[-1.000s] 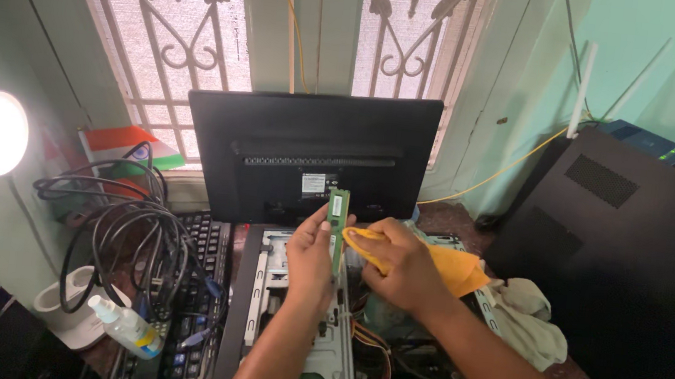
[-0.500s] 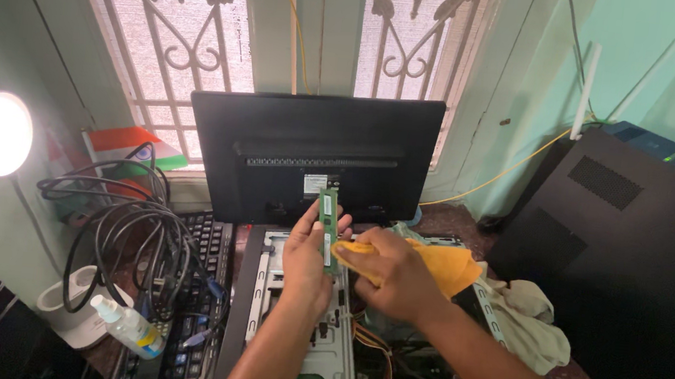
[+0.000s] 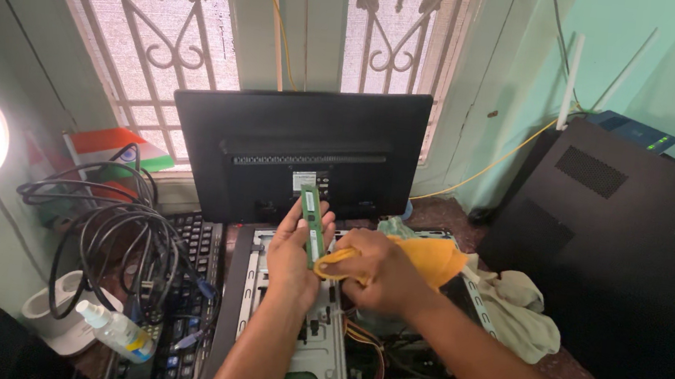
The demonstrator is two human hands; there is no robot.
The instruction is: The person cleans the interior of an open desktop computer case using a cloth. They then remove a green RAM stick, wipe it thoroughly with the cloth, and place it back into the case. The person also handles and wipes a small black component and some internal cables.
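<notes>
Two hands work on a green memory stick (image 3: 311, 216).
Left hand (image 3: 294, 253) grips it upright; right hand (image 3: 375, 269) pinches orange cloth (image 3: 429, 258) against its lower part.

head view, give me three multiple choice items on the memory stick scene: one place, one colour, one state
1. Where does the monitor stand?
A. behind the open computer case, its back to the camera
B. on top of the black tower
C. on the keyboard

2. What colour is the cloth in the right hand?
A. blue
B. orange-yellow
C. black

3. How is the green memory stick held?
A. lying flat in the case
B. upright in the left hand, cloth pressed to its lower part
C. plugged into the monitor

Answers:
1 A, its rear panel faces the camera beyond the open computer case.
2 B, orange-yellow fabric bunches around the fingers.
3 B, the left-hand fingers grip the stick on end above the case.
</notes>
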